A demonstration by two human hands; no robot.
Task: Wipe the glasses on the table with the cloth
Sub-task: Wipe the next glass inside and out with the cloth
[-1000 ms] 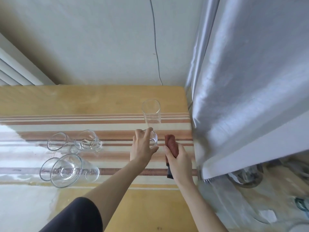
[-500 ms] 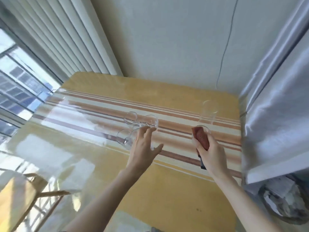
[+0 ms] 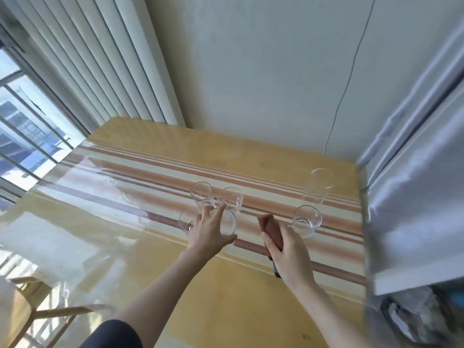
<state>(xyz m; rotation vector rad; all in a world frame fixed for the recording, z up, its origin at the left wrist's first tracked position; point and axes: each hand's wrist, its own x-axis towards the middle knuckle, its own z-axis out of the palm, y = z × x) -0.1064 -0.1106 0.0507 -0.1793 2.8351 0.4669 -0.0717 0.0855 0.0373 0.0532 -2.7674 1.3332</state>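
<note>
Fingers (image 3: 212, 214) of the left hand (image 3: 206, 233): straight and loosely spread, thumb held apart toward 4 o'clock, tips touching the rim of a clear tumbler (image 3: 227, 223) in the middle of the worktop (image 3: 226, 305); whether they grip it cannot be told. Fingers of the right hand (image 3: 291, 252): curled round a folded reddish-brown cloth (image 3: 272, 231), its upper end standing out past the hand toward 11 o'clock; a dark edge shows below the hand at 6 o'clock. Cluster of glasses about the left hand: one narrow glass (image 3: 202, 195) at 12 o'clock; one rounder glass (image 3: 231, 200) at 1 o'clock, just beside the first; one small glass (image 3: 185, 221) at 9 o'clock, partly hidden by the hand. Low round glass (image 3: 306, 220) at 2 o'clock from the right hand, near the cloth but apart from it; tall straight glass (image 3: 318, 185) beyond it at 12 o'clock, upright, near the worktop's far right corner. Worktop: yellow, crossed by brown and cream stripes, glossy. Surroundings: pale wall with a thin cable (image 3: 347, 79) at 12 o'clock; slatted blind (image 3: 88, 59) and window at 10 o'clock; silvery drape (image 3: 414, 172) at 3 o'clock; wooden chair (image 3: 37, 315) at 8 o'clock.
</note>
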